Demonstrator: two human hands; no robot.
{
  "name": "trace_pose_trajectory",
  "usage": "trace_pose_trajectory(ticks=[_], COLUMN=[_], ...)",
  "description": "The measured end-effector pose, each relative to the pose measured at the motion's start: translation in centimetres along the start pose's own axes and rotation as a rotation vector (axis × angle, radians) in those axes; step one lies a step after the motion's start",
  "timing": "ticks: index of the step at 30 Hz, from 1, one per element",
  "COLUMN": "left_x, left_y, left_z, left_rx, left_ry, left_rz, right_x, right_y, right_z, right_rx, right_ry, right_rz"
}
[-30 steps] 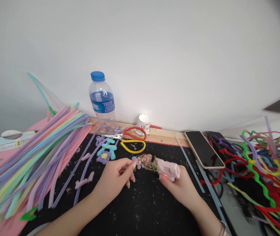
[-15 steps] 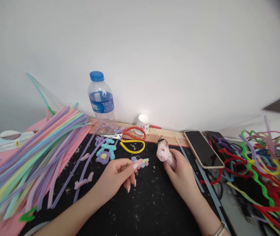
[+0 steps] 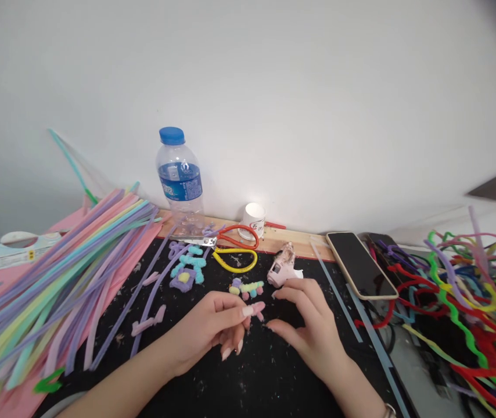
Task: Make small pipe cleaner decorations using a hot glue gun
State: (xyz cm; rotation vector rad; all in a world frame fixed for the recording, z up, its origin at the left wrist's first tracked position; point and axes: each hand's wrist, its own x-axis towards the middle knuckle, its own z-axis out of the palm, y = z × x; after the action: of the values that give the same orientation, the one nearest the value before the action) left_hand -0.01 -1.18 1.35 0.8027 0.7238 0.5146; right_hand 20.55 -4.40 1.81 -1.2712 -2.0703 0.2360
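Observation:
My left hand (image 3: 219, 325) pinches a small pink fuzzy piece (image 3: 257, 310) between thumb and index finger. To its right, my right hand (image 3: 311, 328) is empty, thumb and fingers apart, its fingertips just short of the pink piece. A pale pink glue-gun-like tool (image 3: 281, 270) lies on the black mat (image 3: 248, 383) behind my right hand. Just beyond my left fingertips rests a small multicoloured fuzzy piece (image 3: 251, 287). Behind my left hand are a turquoise fuzzy shape (image 3: 193, 261) and a purple one with a yellow centre (image 3: 183, 278).
Scissors (image 3: 236, 269) with red and yellow handles lie near a paper cup (image 3: 254, 216) and a plastic bottle (image 3: 181, 180). Pastel fuzzy stems (image 3: 69, 278) spread at left. A phone (image 3: 361, 264) and a tangle of bright stems (image 3: 474, 313) are at right.
My right hand has let go of the pink tool, which now lies on the mat, and moved left and opened. My left hand has shifted slightly nearer; the pink piece shows more clearly.

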Motion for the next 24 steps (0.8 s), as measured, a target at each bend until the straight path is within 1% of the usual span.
trace_pose_trajectory(ticks=[4, 7, 11, 14, 18, 24], left_x=[0.02, 0.0, 0.03, 0.11, 0.17, -0.03], left_y=[-0.08, -0.17, -0.15, -0.05, -0.16, -0.62], left_z=[0.22, 0.27, 0.35, 0.51, 0.5, 0.29], left_rx=[0.025, 0.058, 0.108, 0.192, 0.294, 0.356], left_ry=[-0.018, -0.028, -0.053, -0.054, -0.054, -0.053], left_rz=[-0.068, -0.086, -0.074, -0.056, -0.013, 0.04], right_x=[-0.14, -0.06, 0.03, -0.03, -0.13, 0.01], right_y=[-0.53, -0.77, -0.87, -0.81, -0.7, -0.71], right_z=[0.42, 0.41, 0.44, 0.64, 0.83, 0.89], right_rx=[0.086, 0.114, 0.155, 0.195, 0.229, 0.289], right_ry=[-0.009, 0.0, 0.016, 0.017, 0.002, -0.021], right_rz=[-0.052, -0.06, -0.068, -0.068, -0.058, -0.025])
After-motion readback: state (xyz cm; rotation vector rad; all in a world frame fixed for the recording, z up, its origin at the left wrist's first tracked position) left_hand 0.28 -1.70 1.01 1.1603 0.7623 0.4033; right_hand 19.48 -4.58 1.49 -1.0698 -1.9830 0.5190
